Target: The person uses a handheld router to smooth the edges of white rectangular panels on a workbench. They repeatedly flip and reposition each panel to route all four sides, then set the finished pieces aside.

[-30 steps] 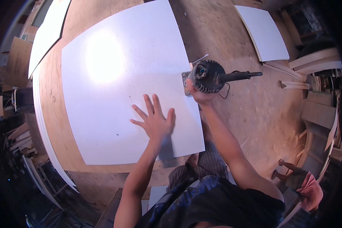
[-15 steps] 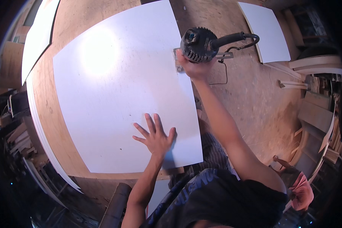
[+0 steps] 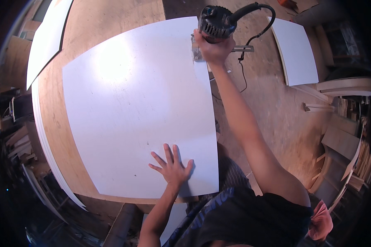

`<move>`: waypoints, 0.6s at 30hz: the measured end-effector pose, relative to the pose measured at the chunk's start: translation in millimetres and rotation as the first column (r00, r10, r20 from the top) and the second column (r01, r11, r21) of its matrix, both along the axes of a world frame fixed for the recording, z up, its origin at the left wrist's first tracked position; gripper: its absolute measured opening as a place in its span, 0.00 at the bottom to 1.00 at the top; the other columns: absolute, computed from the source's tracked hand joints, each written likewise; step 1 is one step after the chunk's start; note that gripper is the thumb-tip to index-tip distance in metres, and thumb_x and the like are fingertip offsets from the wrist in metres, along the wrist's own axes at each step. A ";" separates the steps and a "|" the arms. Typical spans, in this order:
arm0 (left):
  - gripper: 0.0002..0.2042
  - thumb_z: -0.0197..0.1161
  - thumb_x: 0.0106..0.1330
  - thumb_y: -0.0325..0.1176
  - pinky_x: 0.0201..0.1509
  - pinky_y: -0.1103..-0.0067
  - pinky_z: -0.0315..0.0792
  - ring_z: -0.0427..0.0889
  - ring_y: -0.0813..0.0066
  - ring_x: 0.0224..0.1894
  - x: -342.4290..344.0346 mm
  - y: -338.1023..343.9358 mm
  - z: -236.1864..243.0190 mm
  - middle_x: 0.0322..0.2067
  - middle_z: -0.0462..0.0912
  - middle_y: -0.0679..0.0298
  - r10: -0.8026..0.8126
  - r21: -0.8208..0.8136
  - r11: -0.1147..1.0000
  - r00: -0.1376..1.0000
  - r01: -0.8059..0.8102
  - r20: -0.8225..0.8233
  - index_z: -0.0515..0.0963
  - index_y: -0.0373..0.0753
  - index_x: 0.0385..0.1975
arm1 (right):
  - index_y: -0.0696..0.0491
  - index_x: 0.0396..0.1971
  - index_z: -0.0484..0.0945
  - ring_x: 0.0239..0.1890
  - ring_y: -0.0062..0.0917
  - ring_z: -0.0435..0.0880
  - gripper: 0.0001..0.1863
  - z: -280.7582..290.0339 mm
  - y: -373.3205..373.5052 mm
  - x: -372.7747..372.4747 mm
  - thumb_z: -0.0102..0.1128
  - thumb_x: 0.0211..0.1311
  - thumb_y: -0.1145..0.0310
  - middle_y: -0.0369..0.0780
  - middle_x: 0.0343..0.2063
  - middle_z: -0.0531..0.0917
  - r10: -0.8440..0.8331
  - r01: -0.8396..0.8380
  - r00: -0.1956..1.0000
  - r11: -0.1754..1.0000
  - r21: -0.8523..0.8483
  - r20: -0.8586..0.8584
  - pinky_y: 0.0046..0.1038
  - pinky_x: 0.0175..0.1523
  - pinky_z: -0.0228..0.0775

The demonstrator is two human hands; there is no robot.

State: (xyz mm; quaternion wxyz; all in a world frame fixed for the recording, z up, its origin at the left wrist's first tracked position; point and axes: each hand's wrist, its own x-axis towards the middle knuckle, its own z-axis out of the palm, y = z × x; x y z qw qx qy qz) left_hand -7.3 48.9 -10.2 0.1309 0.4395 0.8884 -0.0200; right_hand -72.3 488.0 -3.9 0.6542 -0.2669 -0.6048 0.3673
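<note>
A large white panel (image 3: 140,111) lies flat before me on a wooden surface. Its right edge carries a dark trim router (image 3: 216,24), whose clear-looking base (image 3: 198,47) rests at that edge near the far corner. My right hand (image 3: 215,50), arm stretched out, is wrapped round the router's body below the black motor housing. A slotted metal guide bar (image 3: 242,48) sticks out to the right of the tool. On the near part of the panel my left hand (image 3: 173,171) lies flat, fingers spread, with nothing in it.
A black cord (image 3: 270,20) loops from the router's top down to the right. White sheets (image 3: 49,41) lie at far left, and another white panel stack (image 3: 297,53) at far right. Scrap wood (image 3: 360,162) stands along the right. Something pink (image 3: 320,222) shows behind my right shoulder.
The router, in my right hand, has moved away from me along the panel's right edge toward the far corner. My left hand stays on the panel. The whole view has shifted slightly.
</note>
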 end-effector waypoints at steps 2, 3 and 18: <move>0.45 0.53 0.60 0.66 0.60 0.28 0.16 0.29 0.28 0.74 0.1 -1.3 -1.6 0.77 0.40 0.60 -0.008 0.018 1.000 1.000 0.008 -0.012 0.52 0.50 0.75 | 0.55 0.36 0.77 0.29 0.15 0.84 0.18 2.3 16.3 -13.6 0.78 0.47 0.72 0.32 0.27 0.85 0.012 -0.012 0.999 1.000 -0.009 -0.036 0.21 0.41 0.78; 0.45 0.53 0.60 0.66 0.60 0.29 0.16 0.29 0.28 0.74 0.2 -2.0 -2.3 0.77 0.40 0.60 -0.005 0.022 1.000 1.000 0.005 -0.015 0.53 0.50 0.75 | 0.55 0.36 0.77 0.29 0.16 0.84 0.19 5.6 24.0 -22.2 0.78 0.47 0.71 0.32 0.27 0.85 0.042 -0.045 0.996 0.999 -0.027 -0.084 0.21 0.41 0.78; 0.42 0.51 0.60 0.66 0.64 0.31 0.18 0.30 0.34 0.75 0.3 0.7 0.8 0.77 0.44 0.62 0.025 0.028 0.999 0.999 -0.025 -0.020 0.57 0.51 0.73 | 0.55 0.34 0.79 0.18 0.20 0.81 0.16 29.3 135.4 -103.9 0.77 0.45 0.73 0.35 0.21 0.82 0.007 -0.038 0.992 0.970 -0.241 -0.128 0.25 0.22 0.73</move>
